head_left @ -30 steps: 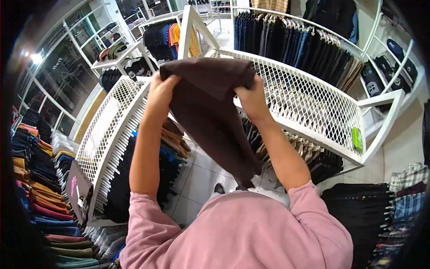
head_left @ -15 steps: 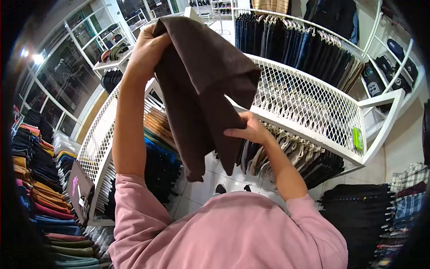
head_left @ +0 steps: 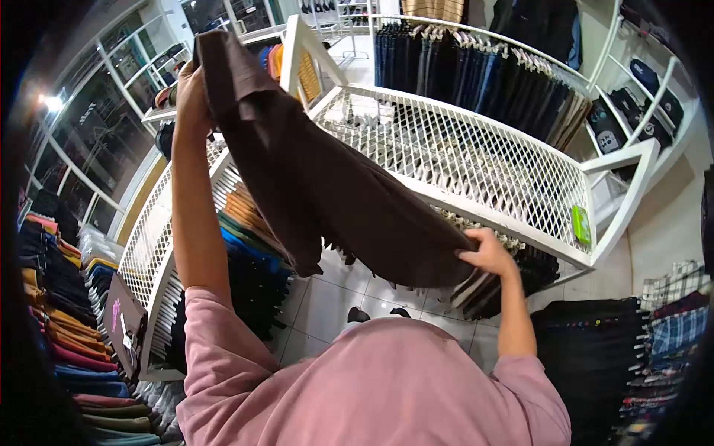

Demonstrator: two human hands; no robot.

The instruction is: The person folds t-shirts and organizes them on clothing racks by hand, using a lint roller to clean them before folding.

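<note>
A dark brown garment [head_left: 327, 178] hangs stretched diagonally between my two hands, in front of the white mesh rack. My left hand [head_left: 195, 100] is raised at the upper left, its fingers closed on the garment's upper end. Lower on the right, my right hand [head_left: 489, 254] pinches the far end of the cloth between thumb and fingers. Two loose legs or panels of the fabric show, one drooping near the middle above the tiled floor.
A white mesh rack [head_left: 476, 149] with clothes hanging below spans the middle; a green packet [head_left: 581, 225] lies at its right end. Dark jeans [head_left: 476, 74] hang behind. Another mesh rack [head_left: 149, 230] and colourful clothes [head_left: 71, 320] stand left. Black garments [head_left: 587, 364] hang at lower right.
My right hand has moved right and down, drawing the garment out lengthwise. My left hand has shifted left, still gripping it. The view has shifted slightly.
</note>
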